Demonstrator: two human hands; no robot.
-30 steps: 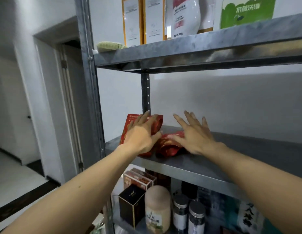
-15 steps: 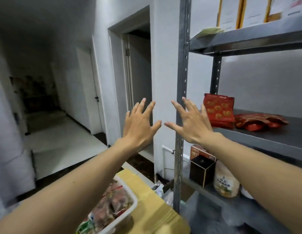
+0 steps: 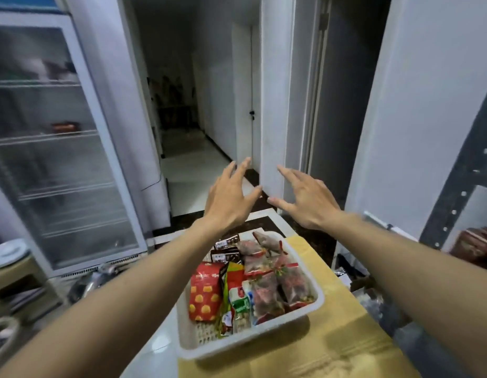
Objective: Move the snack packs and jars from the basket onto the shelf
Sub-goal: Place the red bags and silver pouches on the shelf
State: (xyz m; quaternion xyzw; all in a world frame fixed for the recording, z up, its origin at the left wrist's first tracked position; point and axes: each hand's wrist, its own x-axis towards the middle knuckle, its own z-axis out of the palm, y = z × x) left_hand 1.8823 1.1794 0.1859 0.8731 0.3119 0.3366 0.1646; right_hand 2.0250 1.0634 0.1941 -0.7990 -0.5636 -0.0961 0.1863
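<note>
A white plastic basket [image 3: 316,305] sits on a cardboard box [image 3: 343,339] below my arms. It holds several snack packs: a red pack with yellow shapes [image 3: 205,293], a green and red pack [image 3: 238,298], clear bags of red snacks [image 3: 291,282] and dark brown packs [image 3: 226,255]. My left hand [image 3: 228,203] and my right hand [image 3: 305,197] hover in the air above the far end of the basket, fingers spread, holding nothing. The grey metal shelf post [image 3: 460,186] shows at the right edge, with red packs [image 3: 474,246] lying on the shelf.
A glass-door fridge [image 3: 59,148] stands at the left, with a beige stool [image 3: 16,279] in front of it. A dark hallway [image 3: 188,105] and a doorway [image 3: 329,105] lie straight ahead. Clutter lies on the floor right of the box.
My view has swung left and down, away from the shelf to the basket. Both hands left the red packs on the shelf and now hover empty over the basket.
</note>
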